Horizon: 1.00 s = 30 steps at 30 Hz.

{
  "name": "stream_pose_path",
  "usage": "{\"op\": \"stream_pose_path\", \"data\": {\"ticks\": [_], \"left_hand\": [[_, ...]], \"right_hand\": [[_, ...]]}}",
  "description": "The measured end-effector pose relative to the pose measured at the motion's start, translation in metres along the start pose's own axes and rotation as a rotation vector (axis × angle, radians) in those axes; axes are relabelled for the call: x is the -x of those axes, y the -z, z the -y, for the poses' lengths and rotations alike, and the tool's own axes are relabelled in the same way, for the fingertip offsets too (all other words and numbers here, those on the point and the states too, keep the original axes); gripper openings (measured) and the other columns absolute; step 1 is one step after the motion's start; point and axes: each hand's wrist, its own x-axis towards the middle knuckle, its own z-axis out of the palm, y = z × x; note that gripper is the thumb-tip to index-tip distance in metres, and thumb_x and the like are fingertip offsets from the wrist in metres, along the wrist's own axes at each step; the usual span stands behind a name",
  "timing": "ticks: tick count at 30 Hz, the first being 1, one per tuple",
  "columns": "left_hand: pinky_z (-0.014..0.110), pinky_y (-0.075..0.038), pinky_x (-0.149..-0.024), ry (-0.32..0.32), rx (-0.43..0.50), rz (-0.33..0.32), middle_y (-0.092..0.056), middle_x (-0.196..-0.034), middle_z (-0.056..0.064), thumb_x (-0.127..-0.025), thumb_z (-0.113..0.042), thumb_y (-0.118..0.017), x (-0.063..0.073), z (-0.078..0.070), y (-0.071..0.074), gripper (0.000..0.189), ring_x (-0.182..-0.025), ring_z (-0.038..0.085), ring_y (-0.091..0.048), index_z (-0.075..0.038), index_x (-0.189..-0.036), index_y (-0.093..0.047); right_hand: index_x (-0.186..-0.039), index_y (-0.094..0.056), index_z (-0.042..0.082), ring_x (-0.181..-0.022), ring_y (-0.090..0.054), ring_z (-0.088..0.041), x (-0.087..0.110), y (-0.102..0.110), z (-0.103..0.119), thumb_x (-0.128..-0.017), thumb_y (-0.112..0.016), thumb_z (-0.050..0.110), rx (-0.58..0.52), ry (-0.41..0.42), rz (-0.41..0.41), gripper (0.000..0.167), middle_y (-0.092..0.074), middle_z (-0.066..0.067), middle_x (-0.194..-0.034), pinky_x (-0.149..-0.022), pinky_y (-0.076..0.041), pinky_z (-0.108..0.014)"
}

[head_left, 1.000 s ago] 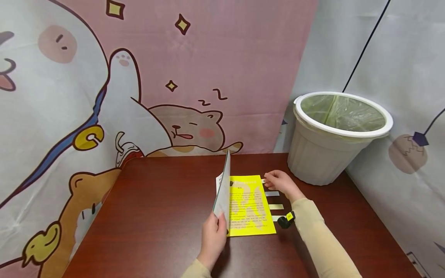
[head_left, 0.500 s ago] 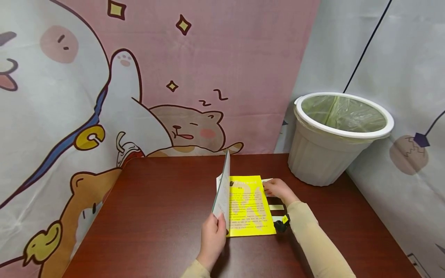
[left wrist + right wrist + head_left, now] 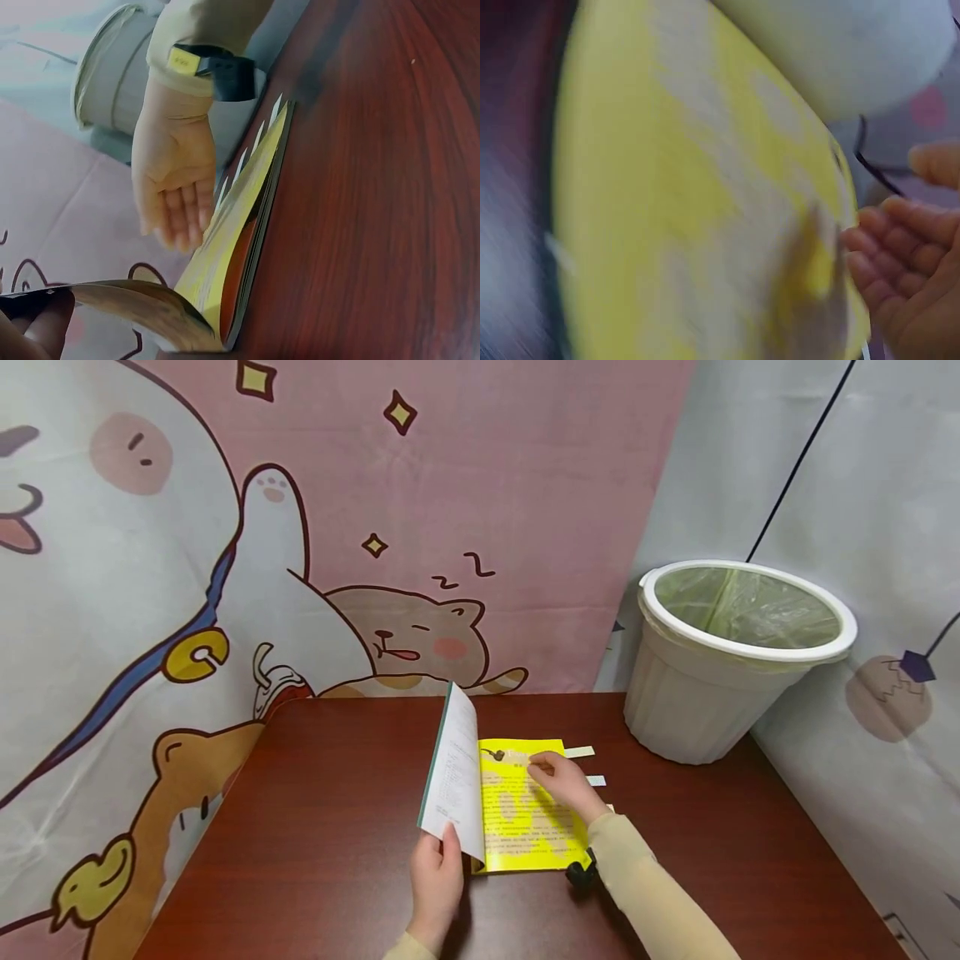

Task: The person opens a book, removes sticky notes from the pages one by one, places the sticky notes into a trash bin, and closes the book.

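An open book lies on the table, its yellow printed page [image 3: 517, 839] facing up. My left hand [image 3: 437, 877] pinches the lower edge of the raised cover and white leaf [image 3: 453, 760], thumb on the white side. In the left wrist view those raised leaves [image 3: 139, 304] bend up from the spine. Over the upper part of the yellow page hovers my right hand [image 3: 566, 783], fingers loosely bent with nothing between them, as the right wrist view also shows for that hand [image 3: 915, 277]. Pale sticky tabs [image 3: 579, 752] stick out from the book's right edge, the lower ones partly hidden by my forearm.
A white bin [image 3: 682, 693] with a clear liner stands at the back right of the dark red wooden table [image 3: 337, 810]. Behind the table hangs a pink cartoon cloth [image 3: 540, 527]. A dark wrist camera [image 3: 580, 874] sits under my right wrist.
My right hand has moved left from the tabs at the page's right edge to over the yellow page. My left hand has tilted the raised cover and leaf further left.
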Motion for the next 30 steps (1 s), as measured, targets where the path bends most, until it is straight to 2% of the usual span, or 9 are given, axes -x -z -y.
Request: {"op": "stream_pose_path", "data": {"ticks": [4, 7, 10, 12, 14, 17, 23, 27, 30], "left_hand": [[0.023, -0.053, -0.065, 0.071, 0.03, -0.038, -0.073, -0.094, 0.02, -0.098, 0.001, -0.054, -0.002, 0.001, 0.008, 0.019, -0.083, 0.017, -0.067, 0.011, -0.098, -0.07], [0.02, -0.052, -0.069, 0.093, 0.054, -0.06, -0.072, -0.097, 0.021, -0.098, 0.002, -0.053, -0.003, 0.004, 0.015, 0.019, -0.087, 0.014, -0.066, 0.012, -0.102, -0.069], [0.017, -0.05, -0.073, 0.092, 0.064, -0.096, -0.071, -0.101, 0.022, -0.098, 0.003, -0.053, -0.004, 0.008, 0.021, 0.019, -0.089, 0.01, -0.064, 0.013, -0.105, -0.068], [0.015, -0.049, -0.074, 0.1, 0.068, -0.127, -0.071, -0.102, 0.024, -0.097, 0.004, -0.053, -0.006, 0.012, 0.026, 0.019, -0.089, 0.006, -0.062, 0.014, -0.105, -0.067], [0.015, -0.048, -0.073, 0.138, 0.093, -0.151, -0.069, -0.103, 0.026, -0.097, 0.005, -0.052, -0.008, 0.015, 0.03, 0.02, -0.087, 0.003, -0.06, 0.016, -0.106, -0.065], [0.016, -0.05, -0.074, 0.236, 0.173, -0.164, -0.065, -0.11, 0.032, -0.099, 0.004, -0.048, -0.01, 0.022, 0.036, 0.025, -0.087, -0.001, -0.06, 0.02, -0.114, -0.06], [0.023, -0.055, -0.077, 0.404, 0.319, -0.176, -0.057, -0.125, 0.034, -0.101, 0.002, -0.042, -0.015, 0.043, 0.05, 0.036, -0.093, 0.005, -0.064, 0.021, -0.131, -0.047], [0.021, -0.054, -0.077, 0.478, 0.337, -0.226, -0.053, -0.13, 0.035, -0.1, 0.002, -0.043, -0.022, 0.055, 0.066, 0.04, -0.097, 0.007, -0.064, 0.019, -0.137, -0.043], [0.022, -0.05, -0.088, 0.493, 0.292, -0.271, -0.044, -0.137, 0.039, -0.101, -0.002, -0.041, -0.031, 0.061, 0.082, 0.049, -0.115, 0.022, -0.059, 0.019, -0.144, -0.031]], "right_hand": [[-0.138, -0.057, 0.007, -0.126, -0.053, -0.03, 0.012, -0.025, 0.016, -0.098, -0.064, 0.028, 0.054, 0.207, 0.07, 0.046, -0.058, -0.01, -0.136, -0.106, -0.041, -0.047], [-0.145, -0.051, 0.01, -0.137, -0.043, -0.029, 0.021, -0.04, 0.027, -0.097, -0.063, 0.036, 0.184, 0.356, 0.151, 0.056, -0.05, -0.008, -0.147, -0.111, -0.034, -0.047], [-0.151, -0.042, 0.009, -0.143, -0.033, -0.028, 0.03, -0.052, 0.033, -0.097, -0.061, 0.043, 0.325, 0.457, 0.226, 0.068, -0.041, -0.009, -0.154, -0.114, -0.029, -0.046], [-0.154, -0.036, 0.007, -0.146, -0.028, -0.028, 0.034, -0.058, 0.034, -0.097, -0.059, 0.047, 0.411, 0.491, 0.26, 0.073, -0.036, -0.009, -0.157, -0.115, -0.027, -0.045], [-0.156, -0.03, 0.005, -0.147, -0.024, -0.029, 0.038, -0.063, 0.033, -0.098, -0.057, 0.047, 0.473, 0.505, 0.287, 0.076, -0.032, -0.011, -0.159, -0.116, -0.024, -0.044], [-0.156, -0.028, 0.004, -0.148, -0.023, -0.032, 0.042, -0.069, 0.032, -0.098, -0.057, 0.047, 0.528, 0.516, 0.294, 0.078, -0.03, -0.013, -0.16, -0.117, -0.023, -0.046], [-0.157, -0.029, 0.008, -0.148, -0.022, -0.033, 0.045, -0.075, 0.036, -0.096, -0.056, 0.052, 0.597, 0.503, 0.293, 0.079, -0.028, -0.014, -0.16, -0.115, -0.025, -0.05], [-0.156, -0.031, 0.01, -0.147, -0.022, -0.034, 0.047, -0.08, 0.04, -0.096, -0.056, 0.054, 0.638, 0.485, 0.281, 0.079, -0.028, -0.015, -0.16, -0.114, -0.026, -0.052], [-0.156, -0.034, 0.011, -0.147, -0.022, -0.035, 0.048, -0.083, 0.042, -0.095, -0.056, 0.055, 0.666, 0.474, 0.268, 0.078, -0.028, -0.015, -0.16, -0.113, -0.027, -0.053]]}}
